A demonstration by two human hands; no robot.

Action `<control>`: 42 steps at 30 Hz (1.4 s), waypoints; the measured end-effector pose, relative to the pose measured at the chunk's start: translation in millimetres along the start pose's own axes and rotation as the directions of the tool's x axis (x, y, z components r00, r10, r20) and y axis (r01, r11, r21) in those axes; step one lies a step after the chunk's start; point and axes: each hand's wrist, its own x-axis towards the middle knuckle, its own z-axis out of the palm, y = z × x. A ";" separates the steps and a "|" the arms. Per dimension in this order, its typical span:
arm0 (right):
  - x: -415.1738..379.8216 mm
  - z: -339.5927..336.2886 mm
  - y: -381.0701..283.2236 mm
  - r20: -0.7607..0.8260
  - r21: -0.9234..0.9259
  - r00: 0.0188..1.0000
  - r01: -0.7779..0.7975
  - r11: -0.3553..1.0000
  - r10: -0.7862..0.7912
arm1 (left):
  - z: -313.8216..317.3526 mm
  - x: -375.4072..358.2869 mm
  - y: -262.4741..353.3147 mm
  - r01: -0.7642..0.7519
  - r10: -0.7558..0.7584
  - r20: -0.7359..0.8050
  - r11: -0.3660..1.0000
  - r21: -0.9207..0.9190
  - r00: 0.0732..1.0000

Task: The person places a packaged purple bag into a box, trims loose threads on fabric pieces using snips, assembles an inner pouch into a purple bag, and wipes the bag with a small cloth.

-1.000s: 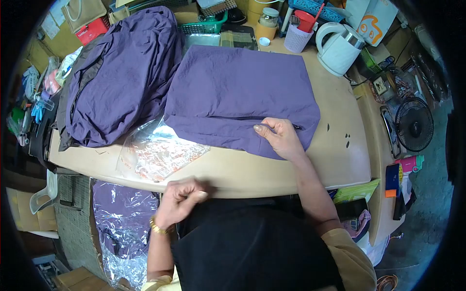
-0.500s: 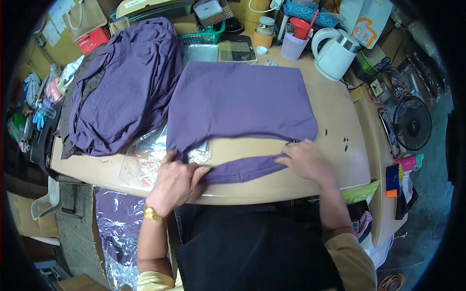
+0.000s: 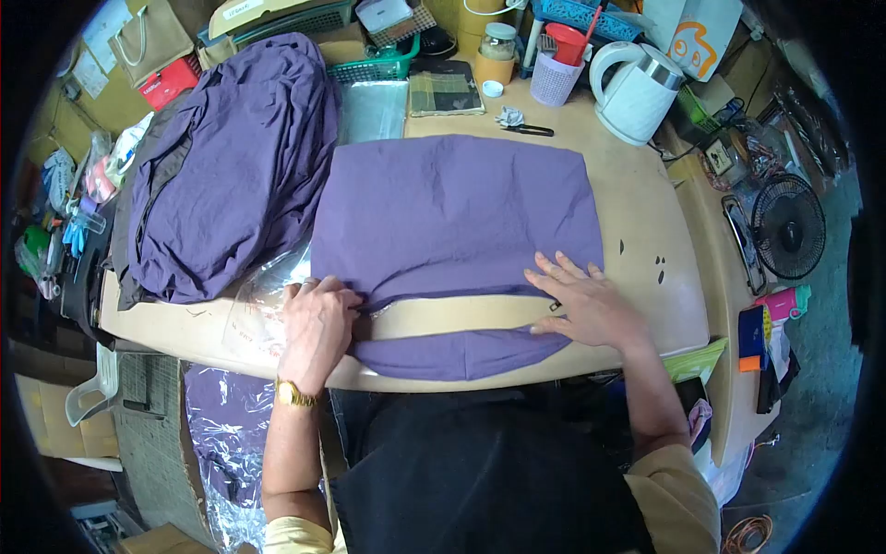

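A folded purple garment (image 3: 452,212) lies on the table, its front edge bowed away from a narrow purple band (image 3: 461,355) nearer me. Bare tabletop shows between the two. My left hand (image 3: 318,323), with a gold watch at the wrist, is closed at the garment's near left corner, fingers curled over the fabric. At the right end, my right hand (image 3: 591,300) lies open with fingers spread flat on the cloth and the thumb over the band. A small dark zip pull (image 3: 555,306) shows beside its palm.
More purple garments (image 3: 231,175) are heaped at the left beside clear plastic (image 3: 263,309). Along the back stand a white kettle (image 3: 639,92), a lilac cup (image 3: 556,76), a jar (image 3: 498,51) and a black cutter (image 3: 529,130). A fan (image 3: 787,226) stands at right.
The garment's main panel has come toward me and its front edge lies straighter. My right hand has gone from pinching the band to lying spread. The black cutter behind is now uncovered.
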 end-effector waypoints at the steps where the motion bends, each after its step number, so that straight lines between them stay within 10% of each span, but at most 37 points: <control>1: 0.4 -7.9 9.9 0.059 0.060 0.994 0.089 0.994 -0.093 | -8.7 -0.3 7.8 -0.002 0.002 -0.002 0.999 0.037 1.000; 4: 36.7 -72.4 14.8 0.199 0.499 0.962 0.063 0.864 -0.185 | -5.8 7.4 42.7 -0.086 0.085 -0.024 0.996 -0.032 0.996; 6: 85.4 -83.8 27.3 -0.181 0.724 0.979 0.194 0.662 -0.088 | 9.4 9.0 70.5 -0.116 0.116 0.009 0.993 0.003 0.993; 8: 160.4 -98.6 53.6 -0.536 0.311 0.844 0.209 0.927 -0.011 | 29.7 5.3 83.4 -0.100 0.100 0.076 0.995 -0.004 0.992; 10: 239.1 -88.3 90.9 -0.462 0.120 0.886 0.017 0.993 0.041 | 48.6 4.9 81.7 -0.085 0.087 0.051 0.996 -0.039 0.995; 17: 330.6 -3.9 133.8 -0.485 0.100 0.841 -0.220 0.970 0.241 | 61.7 -0.9 62.7 -0.159 0.083 -0.242 0.935 -0.317 0.967; 21: 297.3 -74.4 104.6 -0.558 0.215 0.813 -0.051 0.975 0.166 | 62.6 2.9 64.0 -0.149 0.092 -0.217 0.953 -0.263 0.972; 24: 212.1 -88.1 28.0 -0.296 0.671 0.950 0.281 0.686 -0.100 | 58.0 1.9 66.8 -0.169 0.112 -0.217 0.949 -0.266 0.970; 26: 147.9 -74.4 -31.3 0.027 0.833 0.974 0.103 0.543 -0.226 | 60.8 1.3 65.7 -0.199 0.145 -0.220 0.949 -0.245 0.965; 27: 128.2 -57.7 -43.2 -0.071 0.640 0.922 0.334 0.691 -0.380 | 62.5 0.2 64.9 -0.190 0.143 -0.192 0.948 -0.254 0.971; 32: 84.2 44.9 -60.5 -0.405 0.273 0.830 0.511 0.815 -0.384 | 65.9 -1.5 62.9 -0.162 0.129 -0.132 0.945 -0.285 0.983; 42: 83.9 47.1 -66.5 -0.336 0.255 0.863 0.469 0.846 -0.377 | 63.2 -0.2 65.2 -0.083 0.058 -0.080 0.931 -0.356 0.995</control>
